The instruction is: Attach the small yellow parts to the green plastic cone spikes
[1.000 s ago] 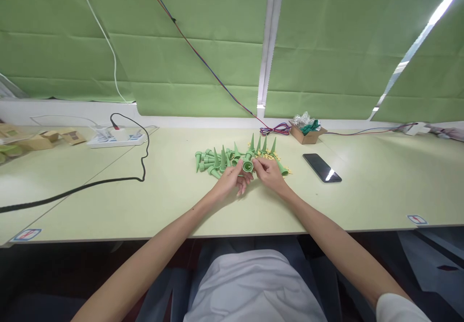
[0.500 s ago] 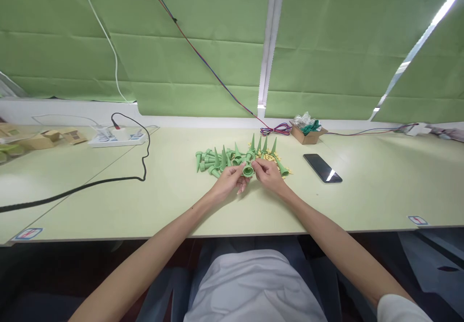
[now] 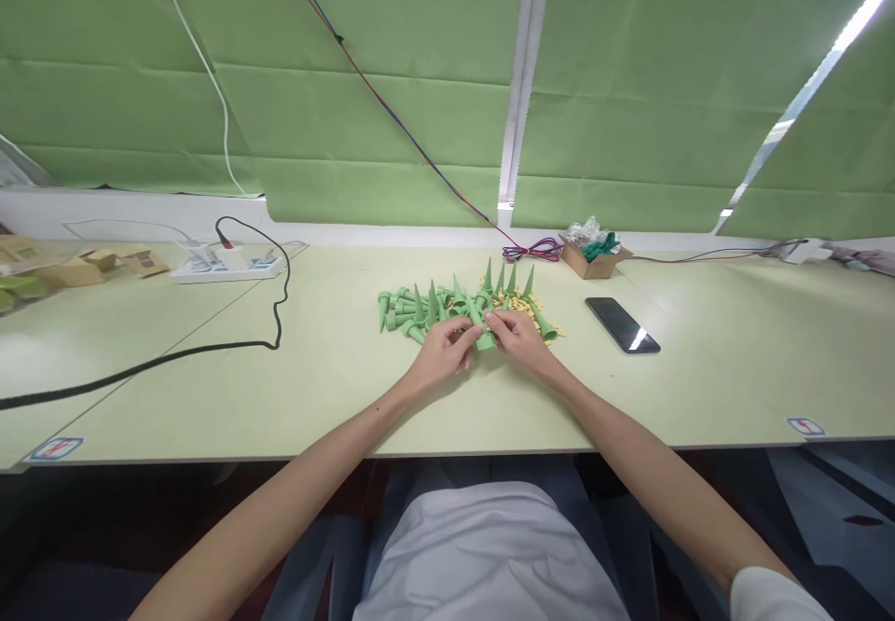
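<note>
Between my two hands is a green plastic cone, its wide end toward me and its pointed end away. My left hand is closed on its left side with thumb and fingers. The fingertips of my right hand pinch at its right side; whether they hold a small piece there is hidden. Just beyond lies a pile of similar green cones, some upright on their wide ends, others on their sides. Small yellow pieces are scattered among the cones at the right of the pile.
A black phone lies to the right on the table. Behind it stands a small cardboard box holding plastic wrap and green material, beside coiled wire. On the left are a power strip, a black cable and cardboard pieces.
The cone in my hands has been tilted: its round opening faced me before, and now its side shows with the point away. My left fingers have shifted their hold slightly.
</note>
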